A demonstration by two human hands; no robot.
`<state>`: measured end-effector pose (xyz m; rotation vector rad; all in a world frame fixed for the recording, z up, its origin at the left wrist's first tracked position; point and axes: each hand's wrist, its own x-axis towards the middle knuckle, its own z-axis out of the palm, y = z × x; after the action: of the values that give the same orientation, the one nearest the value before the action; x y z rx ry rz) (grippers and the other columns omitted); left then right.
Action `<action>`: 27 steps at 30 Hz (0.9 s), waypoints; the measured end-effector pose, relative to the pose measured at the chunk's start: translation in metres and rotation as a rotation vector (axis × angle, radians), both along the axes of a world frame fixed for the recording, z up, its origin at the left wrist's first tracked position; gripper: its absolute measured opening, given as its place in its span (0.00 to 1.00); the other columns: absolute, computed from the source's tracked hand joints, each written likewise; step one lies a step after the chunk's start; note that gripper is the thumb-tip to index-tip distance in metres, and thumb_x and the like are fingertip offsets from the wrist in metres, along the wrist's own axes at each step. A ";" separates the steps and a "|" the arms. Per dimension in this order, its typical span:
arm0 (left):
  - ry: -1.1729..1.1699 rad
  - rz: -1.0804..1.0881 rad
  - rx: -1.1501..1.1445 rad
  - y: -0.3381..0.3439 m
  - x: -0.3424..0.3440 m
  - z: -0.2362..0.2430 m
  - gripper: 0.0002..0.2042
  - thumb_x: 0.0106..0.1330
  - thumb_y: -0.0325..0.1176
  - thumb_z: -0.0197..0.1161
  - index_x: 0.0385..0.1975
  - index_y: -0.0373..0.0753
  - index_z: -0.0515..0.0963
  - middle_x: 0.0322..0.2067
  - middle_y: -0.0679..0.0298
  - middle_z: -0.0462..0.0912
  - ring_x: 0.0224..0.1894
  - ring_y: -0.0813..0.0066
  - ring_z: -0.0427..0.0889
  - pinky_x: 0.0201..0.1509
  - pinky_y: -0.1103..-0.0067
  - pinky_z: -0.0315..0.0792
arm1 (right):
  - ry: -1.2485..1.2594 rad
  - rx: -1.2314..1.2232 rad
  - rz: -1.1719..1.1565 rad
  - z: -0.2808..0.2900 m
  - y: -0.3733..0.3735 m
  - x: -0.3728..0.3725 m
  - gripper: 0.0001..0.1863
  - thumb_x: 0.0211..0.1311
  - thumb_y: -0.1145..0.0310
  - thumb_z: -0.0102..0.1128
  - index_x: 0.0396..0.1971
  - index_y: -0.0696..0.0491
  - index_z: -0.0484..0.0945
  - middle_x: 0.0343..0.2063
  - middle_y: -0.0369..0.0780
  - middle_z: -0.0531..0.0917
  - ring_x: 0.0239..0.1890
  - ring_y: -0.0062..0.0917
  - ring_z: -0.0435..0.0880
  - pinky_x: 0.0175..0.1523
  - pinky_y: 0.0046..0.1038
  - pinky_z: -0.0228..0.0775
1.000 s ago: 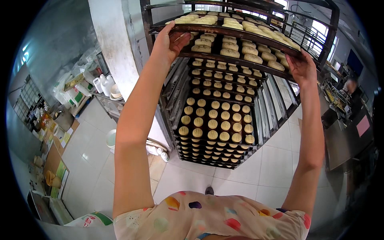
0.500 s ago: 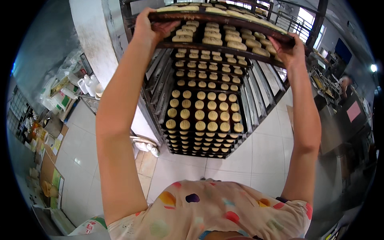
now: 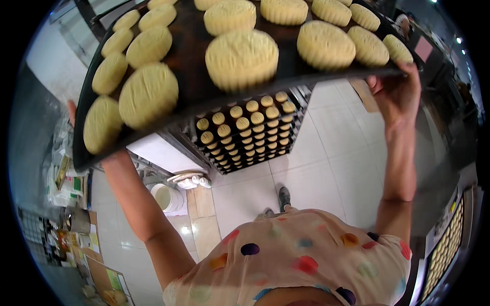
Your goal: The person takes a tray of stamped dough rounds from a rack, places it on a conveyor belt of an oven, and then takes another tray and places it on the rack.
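A dark baking tray [image 3: 190, 66] is raised high and close, tilted with its left corner lower. On it stand several pale round cakes [image 3: 242, 61] with fluted sides and pressed tops, like mooncakes. My left hand [image 3: 72, 112] grips the tray's left side; most of it is hidden by the tray, with fingertips showing past the edge. My right hand [image 3: 401, 99] holds the right front corner, fingers beneath and thumb at the rim. Below and beyond the tray stands a tall rack [image 3: 250, 164] filled with layers of trays of similar cakes.
White buckets [image 3: 166, 198] sit on the floor left of the rack, next to a white pillar [image 3: 56, 61]. Boxes and bags crowd the far left. At lower right lies another tray of small pale pieces [image 3: 445, 250]. A person [image 3: 403, 21] is at the upper right.
The tray has come out of the rack's upper part, toward me and up, carried by both hands. The rack now appears farther off, and my feet have come into view.
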<state>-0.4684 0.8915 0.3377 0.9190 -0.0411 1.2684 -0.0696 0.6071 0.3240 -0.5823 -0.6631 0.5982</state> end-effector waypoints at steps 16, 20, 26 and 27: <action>0.334 -0.947 -0.386 -0.152 0.212 -0.202 0.28 0.62 0.53 0.44 0.53 0.37 0.67 0.50 0.54 0.73 0.52 0.56 0.71 0.59 0.63 0.60 | 0.527 -0.044 -0.701 -0.256 -0.263 -0.095 0.31 0.41 0.68 0.53 0.52 0.56 0.64 0.46 0.41 0.75 0.49 0.33 0.74 0.57 0.35 0.64; 0.399 -1.127 -0.410 -0.211 0.241 -0.231 0.28 0.62 0.53 0.44 0.53 0.37 0.67 0.50 0.54 0.73 0.52 0.56 0.71 0.59 0.63 0.61 | 0.715 -0.031 -0.973 -0.285 -0.336 -0.159 0.27 0.46 0.67 0.52 0.51 0.55 0.66 0.45 0.42 0.76 0.48 0.34 0.75 0.56 0.36 0.65; 0.560 -1.464 -0.414 -0.318 0.276 -0.265 0.28 0.61 0.52 0.44 0.53 0.37 0.67 0.50 0.54 0.73 0.51 0.57 0.72 0.59 0.64 0.61 | 0.777 -0.082 -1.343 -0.302 -0.438 -0.288 0.27 0.48 0.63 0.52 0.51 0.54 0.65 0.44 0.39 0.77 0.46 0.31 0.77 0.51 0.33 0.68; 0.582 -1.522 -0.415 -0.336 0.282 -0.269 0.28 0.61 0.52 0.44 0.53 0.37 0.67 0.50 0.54 0.73 0.51 0.57 0.72 0.59 0.64 0.61 | 0.754 -0.039 -1.394 -0.303 -0.449 -0.305 0.25 0.48 0.64 0.53 0.49 0.55 0.66 0.44 0.40 0.77 0.46 0.31 0.77 0.51 0.34 0.68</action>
<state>-0.1861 0.5556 0.0684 0.5727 -0.0072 -0.4094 -0.3750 0.1578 0.0212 -0.6478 0.5171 -0.4986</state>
